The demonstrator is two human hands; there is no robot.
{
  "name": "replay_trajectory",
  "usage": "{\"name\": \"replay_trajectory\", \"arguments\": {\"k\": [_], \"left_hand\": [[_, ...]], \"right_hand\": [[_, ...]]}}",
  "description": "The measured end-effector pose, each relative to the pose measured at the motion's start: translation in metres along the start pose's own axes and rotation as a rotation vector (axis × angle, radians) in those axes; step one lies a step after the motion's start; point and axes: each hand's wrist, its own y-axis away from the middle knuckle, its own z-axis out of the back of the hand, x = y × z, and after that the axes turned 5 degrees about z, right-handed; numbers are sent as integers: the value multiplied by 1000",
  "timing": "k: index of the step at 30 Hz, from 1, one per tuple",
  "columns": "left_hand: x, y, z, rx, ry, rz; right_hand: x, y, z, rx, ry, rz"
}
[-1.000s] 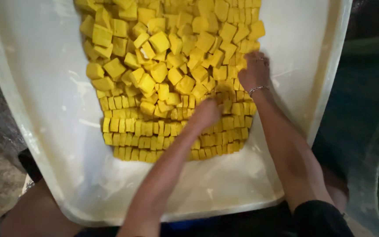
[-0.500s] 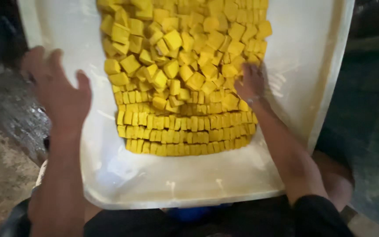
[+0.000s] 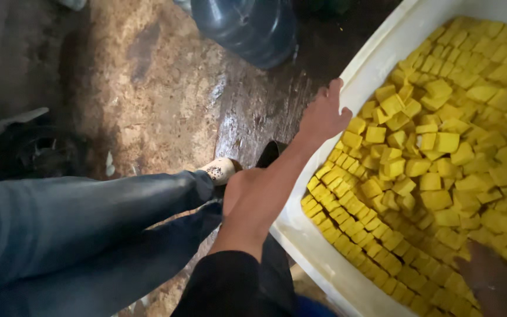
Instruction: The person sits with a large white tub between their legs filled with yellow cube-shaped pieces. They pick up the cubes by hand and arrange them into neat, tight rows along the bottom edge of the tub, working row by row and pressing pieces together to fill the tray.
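Far left: jeans-clad leg [image 3: 77, 229] w/ pale shoe [image 3: 221, 169] on wet, muddy ground [image 3: 159, 88]; dark blue water jug [image 3: 247, 26] up top. Mid-frame, left hand [image 3: 324, 114] rests on the rim of the white tub [image 3: 318, 246], fingers loosely spread, gripping nothing. Yellow cubes [image 3: 435, 170] fill the tub: those along the near edge sit in neat packed rows, approx a third by my read; the rest lie jumbled, unsorted. Bottom right, right hand [image 3: 497, 285] is blurred over the cubes; can't tell if it's open or holding any.
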Motion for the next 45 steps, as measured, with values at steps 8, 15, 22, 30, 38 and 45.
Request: {"name": "replay_trajectory", "arguments": {"k": [8,15,22,30,38,45], "left_hand": [[-11,-4,16,7,-66,83],[31,-22,-31,-78,-122,-98],[69,-1,-55,-256,-286,-464],[67,-3,-37,-297,-301,-391],[42,-4,-21,-211,-76,-395],[25,0,-14,-135,-231,-214]], "right_hand": [[-24,-13,-18,76,-36,-26],[-58,6,-4,-176,-410,0],[-78,27,13,-406,-626,156],[-37,39,9,90,-182,296],[-37,41,11,117,-330,111],[-79,-6,29,-681,-471,-157]]}}
